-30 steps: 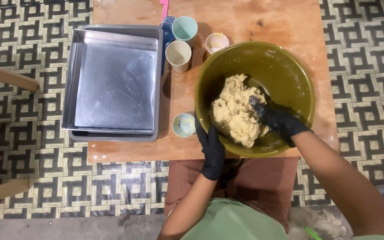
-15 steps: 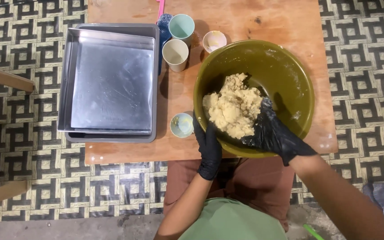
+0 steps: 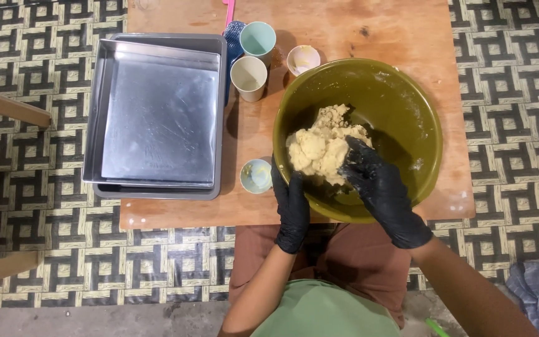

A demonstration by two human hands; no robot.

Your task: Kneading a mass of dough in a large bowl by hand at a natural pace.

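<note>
A big olive-green bowl (image 3: 407, 106) stands on the right half of a low wooden table (image 3: 357, 31). Inside it lies a pale, crumbly lump of dough (image 3: 319, 146). My right hand (image 3: 378, 187), in a black glove, reaches into the bowl and presses its fingers against the right side of the dough. My left hand (image 3: 291, 209), also gloved in black, grips the bowl's near-left rim from outside.
Two stacked metal baking trays (image 3: 157, 118) fill the table's left half. Three small cups stand behind the bowl: mint (image 3: 257, 39), beige (image 3: 249, 77), cream (image 3: 303, 60). A small pale-blue dish (image 3: 256, 176) sits by my left hand. Patterned floor tiles surround the table.
My right hand slid from the dough's right top down toward the bowl's near side, then came back onto the dough's right flank. The dough shifted slightly left. My left hand stayed on the rim.
</note>
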